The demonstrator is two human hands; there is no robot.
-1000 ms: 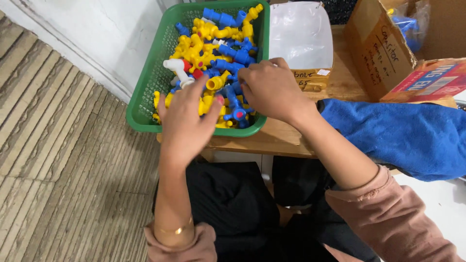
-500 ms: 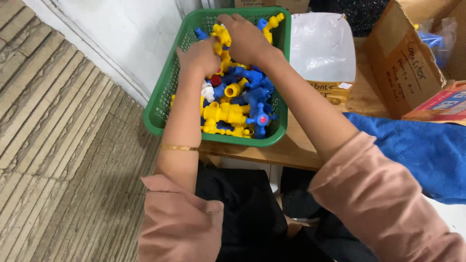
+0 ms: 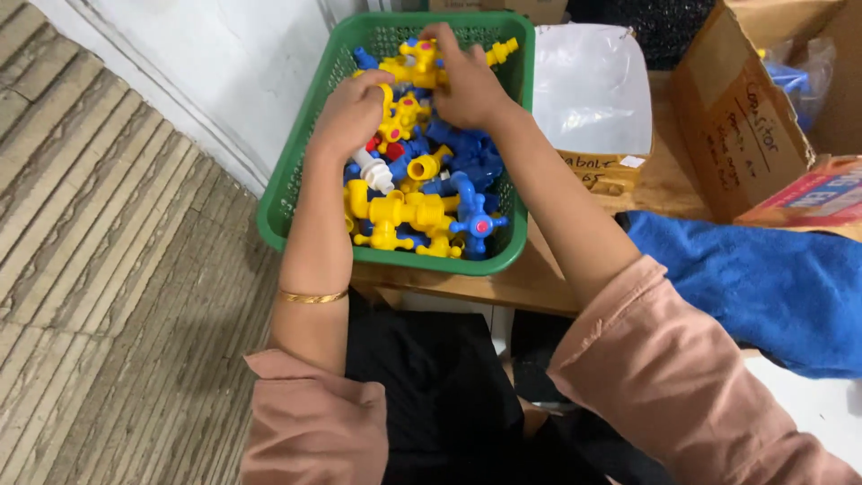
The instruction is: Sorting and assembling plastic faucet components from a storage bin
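A green plastic basket (image 3: 296,193) stands on a wooden table, filled with several yellow, blue and white plastic taps. Both my hands are inside it at the far end. My left hand (image 3: 352,115) is curled with its fingers down among the yellow taps; what it holds, if anything, is hidden. My right hand (image 3: 460,79) is closed on a yellow tap (image 3: 413,65) with a pink knob near the back rim. A blue tap (image 3: 476,220) and a white tap (image 3: 373,171) lie toward the near side.
A clear plastic bag (image 3: 591,85) lies over a small cardboard box right of the basket. A larger open cardboard box (image 3: 745,126) stands at the far right. Blue cloth (image 3: 763,283) lies on the table's right side. Ribbed flooring (image 3: 108,269) runs along the left.
Both hands have moved from the near middle of the basket to its far end. The right hand has closed on a yellow tap. The camera has come closer.
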